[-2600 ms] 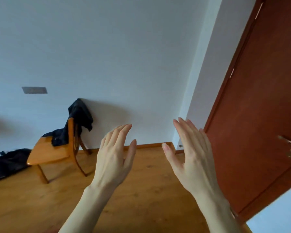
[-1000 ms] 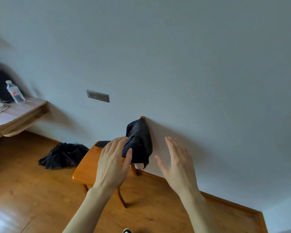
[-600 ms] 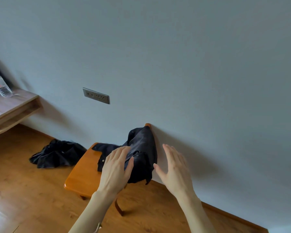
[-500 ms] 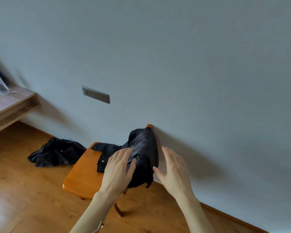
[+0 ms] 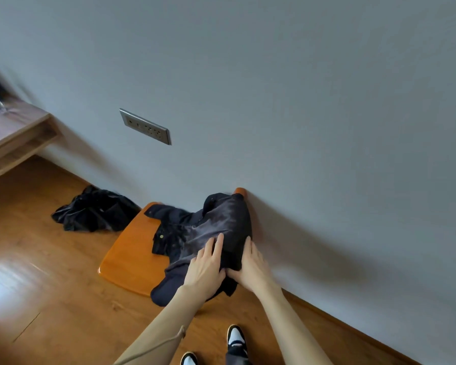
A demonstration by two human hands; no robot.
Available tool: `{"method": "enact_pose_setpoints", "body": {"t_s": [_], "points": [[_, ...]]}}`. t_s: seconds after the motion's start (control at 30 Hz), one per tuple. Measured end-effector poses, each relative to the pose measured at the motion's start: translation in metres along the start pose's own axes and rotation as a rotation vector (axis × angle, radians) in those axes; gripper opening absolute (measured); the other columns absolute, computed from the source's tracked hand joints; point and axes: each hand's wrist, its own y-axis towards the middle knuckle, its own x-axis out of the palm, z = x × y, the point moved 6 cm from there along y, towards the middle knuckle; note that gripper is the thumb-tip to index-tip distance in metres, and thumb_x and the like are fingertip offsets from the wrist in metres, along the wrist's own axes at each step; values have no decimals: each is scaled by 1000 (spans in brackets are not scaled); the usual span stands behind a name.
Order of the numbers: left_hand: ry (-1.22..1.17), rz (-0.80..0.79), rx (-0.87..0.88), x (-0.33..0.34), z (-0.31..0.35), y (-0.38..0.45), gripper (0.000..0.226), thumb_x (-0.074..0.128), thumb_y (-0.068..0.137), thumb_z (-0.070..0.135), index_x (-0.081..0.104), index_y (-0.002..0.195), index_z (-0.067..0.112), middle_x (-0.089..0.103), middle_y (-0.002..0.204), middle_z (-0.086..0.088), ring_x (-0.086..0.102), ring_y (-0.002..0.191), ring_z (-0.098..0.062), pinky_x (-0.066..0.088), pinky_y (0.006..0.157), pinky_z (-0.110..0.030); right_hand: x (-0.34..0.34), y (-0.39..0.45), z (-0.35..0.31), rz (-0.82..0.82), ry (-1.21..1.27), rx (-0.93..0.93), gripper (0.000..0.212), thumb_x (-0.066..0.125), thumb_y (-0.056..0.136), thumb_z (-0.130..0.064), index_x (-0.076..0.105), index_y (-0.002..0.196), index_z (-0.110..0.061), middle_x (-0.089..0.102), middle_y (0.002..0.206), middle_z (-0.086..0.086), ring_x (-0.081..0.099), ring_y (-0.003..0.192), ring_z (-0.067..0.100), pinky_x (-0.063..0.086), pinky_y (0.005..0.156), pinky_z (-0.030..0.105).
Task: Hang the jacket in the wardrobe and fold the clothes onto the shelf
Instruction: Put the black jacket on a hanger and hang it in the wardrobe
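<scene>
Against a grey wall (image 5: 300, 101), a dark jacket (image 5: 208, 227) is draped over a wooden chair (image 5: 127, 256). It is touched by the left hand (image 5: 204, 270) and right hand (image 5: 250, 267), fingers extended flat.

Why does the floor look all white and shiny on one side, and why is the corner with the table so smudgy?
In the head view, light glares off the glossy wooden floor at the left, washing it white; the desk at the upper left is smeared, probably by camera motion, while the dark jacket on the chair stays fairly sharp; the wide lens tilts the wall.
</scene>
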Motion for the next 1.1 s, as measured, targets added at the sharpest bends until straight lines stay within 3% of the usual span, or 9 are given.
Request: {"method": "enact_pose_setpoints", "body": {"t_s": [0.1,0.23,0.4,0.57,0.73,0.83,0.9,1.0,1.1], "points": [[61,17,-76,7,2,14,74,47,105,30,5,165,15,35,155,-10,48,132,-32,50,98,-43,2,16,-4,-63,127,-57,99,66,94,-49,4,166,-18,37,165,10,46,145,30,46,114,43],[76,12,-120,8,4,22,69,42,108,38,12,163,12,44,147,-8,56,123,-28,54,80,-39,-8,30,2,14,134,-61,49,54,105,-25,42,152,-18,67,136,8,65,122,29,55,98,40],[124,68,-124,-13,2,16,50,40,104,59,38,138,22,64,112,5,68,91,-22,42,58,-35,-32,34,15,60,242,-125,31,46,107,-19,54,137,-22,70,124,2,68,112,24,55,86,32],[100,95,-163,-49,-7,-1,50,14,96,67,44,91,28,58,86,7,63,80,-19,49,65,-39,-84,42,1,19,307,-335,13,49,105,-30,55,117,-32,64,77,-9,60,67,9,52,69,38],[-107,354,-314,-115,-24,-37,29,44,108,42,58,88,28,61,74,14,59,70,-9,47,62,-35,-143,42,-77,4,459,-610,16,66,97,-30,62,112,-35,71,102,-18,65,100,0,54,86,31],[-299,518,-430,-158,-33,-67,35,44,108,45,64,88,25,68,73,8,64,68,-8,51,63,-39,-167,26,-117,23,481,-740,28,73,93,-43,62,118,-35,59,79,-20,61,81,4,54,74,29],[-524,611,-460,-183,-30,-89,35,47,109,40,70,91,21,72,76,1,68,69,-16,51,64,-41,-171,12,-135,-9,465,-797,41,72,90,-56,58,125,-39,60,81,-20,62,83,2,55,76,26],[-834,834,-473,-218,-16,-124,36,49,110,29,71,87,12,71,74,-6,67,68,-20,48,59,-30,-162,-10,-157,44,384,-886,62,64,88,-71,47,140,-43,60,107,-25,58,104,-2,51,97,27],[-987,1086,-517,-241,-16,-162,41,47,111,24,68,81,6,68,70,3,64,66,-13,48,57,-23,-146,-36,-174,271,346,-873,81,70,87,-65,35,153,-33,43,144,-13,38,136,9,30,118,34]]}}
